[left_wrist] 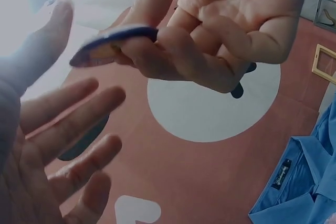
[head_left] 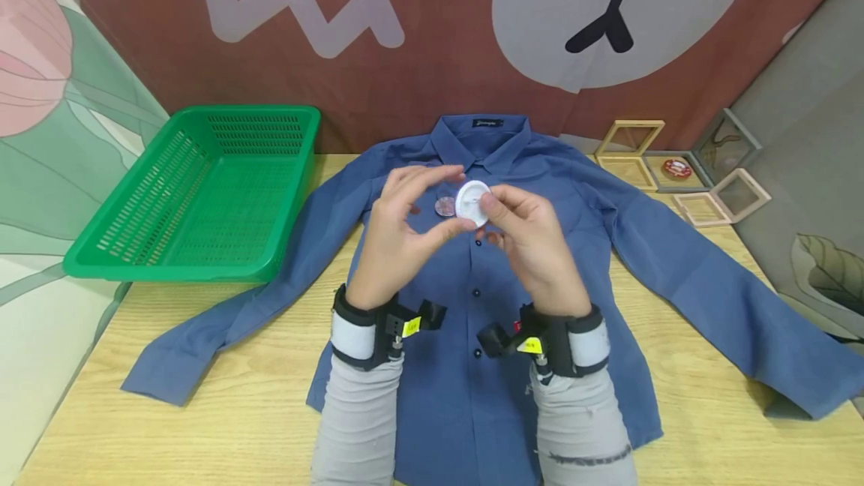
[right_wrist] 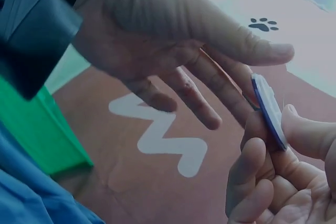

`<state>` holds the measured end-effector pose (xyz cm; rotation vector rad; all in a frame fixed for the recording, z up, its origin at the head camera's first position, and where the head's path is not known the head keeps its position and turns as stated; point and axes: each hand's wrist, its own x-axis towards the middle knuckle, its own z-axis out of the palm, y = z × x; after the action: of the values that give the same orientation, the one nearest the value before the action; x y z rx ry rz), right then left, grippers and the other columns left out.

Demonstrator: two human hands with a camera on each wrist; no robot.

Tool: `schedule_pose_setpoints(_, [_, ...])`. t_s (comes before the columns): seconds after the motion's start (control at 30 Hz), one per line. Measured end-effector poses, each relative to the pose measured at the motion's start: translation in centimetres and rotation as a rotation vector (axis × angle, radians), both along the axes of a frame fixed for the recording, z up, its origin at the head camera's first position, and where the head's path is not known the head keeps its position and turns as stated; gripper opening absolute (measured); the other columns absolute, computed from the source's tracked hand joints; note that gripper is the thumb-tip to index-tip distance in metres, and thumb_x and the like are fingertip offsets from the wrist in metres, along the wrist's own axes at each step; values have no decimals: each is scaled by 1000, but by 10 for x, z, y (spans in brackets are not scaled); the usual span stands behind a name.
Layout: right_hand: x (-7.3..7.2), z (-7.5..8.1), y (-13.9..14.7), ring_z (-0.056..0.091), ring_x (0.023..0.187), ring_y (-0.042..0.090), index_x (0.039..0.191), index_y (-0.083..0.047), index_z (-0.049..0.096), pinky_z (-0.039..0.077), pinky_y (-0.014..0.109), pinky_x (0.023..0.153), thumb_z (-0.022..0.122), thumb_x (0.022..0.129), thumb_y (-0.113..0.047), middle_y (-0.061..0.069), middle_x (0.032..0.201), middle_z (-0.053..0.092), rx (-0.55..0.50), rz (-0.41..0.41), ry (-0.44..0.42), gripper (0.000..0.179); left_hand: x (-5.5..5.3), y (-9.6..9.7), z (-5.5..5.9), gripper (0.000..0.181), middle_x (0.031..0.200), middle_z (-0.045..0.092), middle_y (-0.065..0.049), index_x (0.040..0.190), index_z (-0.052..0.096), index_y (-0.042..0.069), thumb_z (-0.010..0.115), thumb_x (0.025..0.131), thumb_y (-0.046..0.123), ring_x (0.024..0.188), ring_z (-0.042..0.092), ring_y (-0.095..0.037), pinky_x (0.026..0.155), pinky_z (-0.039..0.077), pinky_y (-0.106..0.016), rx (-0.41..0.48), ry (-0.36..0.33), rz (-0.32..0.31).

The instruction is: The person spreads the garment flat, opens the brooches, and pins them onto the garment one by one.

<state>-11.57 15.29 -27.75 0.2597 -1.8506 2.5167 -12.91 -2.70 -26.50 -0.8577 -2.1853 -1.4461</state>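
Note:
A round pin badge (head_left: 470, 205) shows its white back, with a thin metal pin across it. My right hand (head_left: 533, 242) pinches it between thumb and fingers above a blue button-up shirt (head_left: 439, 388) spread on the table. Edge-on in the right wrist view, the badge (right_wrist: 269, 111) has a dark blue rim. My left hand (head_left: 394, 231) is held up beside it, thumb and fingers spread and fairly straight. In the left wrist view those fingers (left_wrist: 86, 114) grip nothing. Another round, pinkish badge (head_left: 445, 206) lies on the shirt's chest, just left of the held one.
A green plastic basket (head_left: 270, 268) stands at the left, by one shirt sleeve. At the back right are several small hinged frames, including a yellow one (head_left: 628, 124) and a pale pink one (head_left: 751, 193). A red round badge (head_left: 677, 169) lies in the grey frame.

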Motion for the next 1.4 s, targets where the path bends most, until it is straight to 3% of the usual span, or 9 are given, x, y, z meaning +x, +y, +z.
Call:
schedule_pose_setpoints(0.1, [0,0,2,57,72,9,89,-17,72,45,20,64,57,101,-16,-4,83,65,-58,42,-19,19,-1,-1,0,63,131,64,-6,134,63,9,87,75,16,126,45,-17,92,48,-38,-21,-5,-75])
schedule_pose_setpoints(0.23, [0,0,3,59,75,8,91,-17,71,48,19,66,57,101,-20,-4,85,65,-122,99,-59,18,-1,0,0,64,138,58,-8,137,61,8,85,78,14,135,41,-18,104,47,-43,-34,-14,-146])
schedule_pose_setpoints(0.57, [0,1,5,60,78,7,93,-16,72,50,18,67,60,100,-23,-4,87,65,-199,190,-85,16,-4,3,-3,60,135,61,-9,132,63,5,86,76,9,135,42,-18,107,44,-39,14,24,-174])
schedule_pose_setpoints(0.73, [-1,0,2,59,78,8,92,-17,72,47,19,67,58,101,-23,-5,86,64,-162,171,-104,17,-7,2,-8,60,131,62,-9,131,63,6,86,75,8,131,44,-18,99,48,-38,38,18,-177])
schedule_pose_setpoints(0.9, [-4,-5,-4,58,79,8,91,-20,71,44,24,69,52,104,-20,-7,84,63,17,110,-111,22,-10,-8,-15,56,127,62,-8,129,65,10,86,78,18,123,49,-16,89,48,-39,47,-27,-144])
schedule_pose_setpoints(1.03, [-13,-12,2,61,83,13,105,-13,70,46,27,70,56,103,-23,-4,89,66,273,52,-105,17,-15,-11,-21,55,128,63,-7,131,65,11,85,80,21,120,52,-16,88,51,-41,30,-59,-92])
schedule_pose_setpoints(1.13, [-28,-18,11,63,88,24,121,-6,64,49,32,72,58,101,-22,4,100,67,508,42,-98,26,-22,-9,-26,55,129,64,-6,133,63,12,82,82,16,118,53,-19,88,52,-44,8,-94,-36])
schedule_pose_setpoints(1.27, [-50,-29,17,60,96,37,127,-5,62,52,45,81,56,101,-14,14,112,62,749,87,-80,28,-35,-8,-42,53,129,64,-7,136,61,15,78,87,24,118,54,-23,85,51,-47,-23,-195,50])
schedule_pose_setpoints(1.4, [-67,-39,17,61,102,35,123,-6,67,52,46,85,60,99,-11,18,120,63,909,120,-20,26,-47,-5,-63,53,131,63,-11,137,60,12,76,89,27,117,57,-27,86,52,-50,-52,-304,102])
